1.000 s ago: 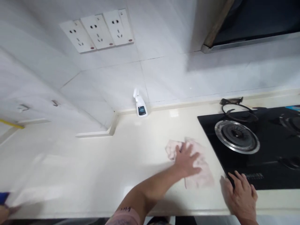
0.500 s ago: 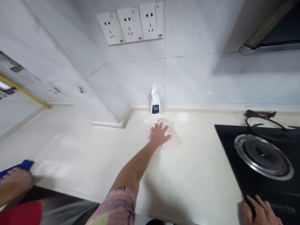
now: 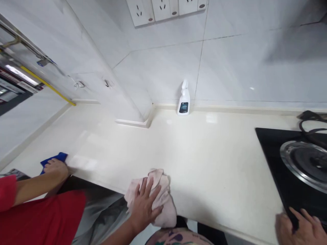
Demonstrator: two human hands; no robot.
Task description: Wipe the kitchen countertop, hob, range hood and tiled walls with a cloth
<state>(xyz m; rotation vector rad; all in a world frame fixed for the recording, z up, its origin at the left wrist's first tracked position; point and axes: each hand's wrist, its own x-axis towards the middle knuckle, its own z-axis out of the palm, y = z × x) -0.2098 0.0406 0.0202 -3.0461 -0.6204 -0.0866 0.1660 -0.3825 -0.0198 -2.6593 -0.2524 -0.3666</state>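
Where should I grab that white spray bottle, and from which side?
Grip the white spray bottle by its narrow neck, just below the spray head, probably from the front: it stands upright close to the wall behind it.

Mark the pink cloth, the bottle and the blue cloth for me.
Pink cloth (image 3: 166, 201), head view: on its right-hand part.
Bottle (image 3: 184, 107), head view: on the dark label.
Blue cloth (image 3: 60, 157), head view: on its upper right corner.

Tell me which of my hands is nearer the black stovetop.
Right. Your right hand lies over the left edge of the black stovetop; your left hand is well away to its left, on the pink cloth.
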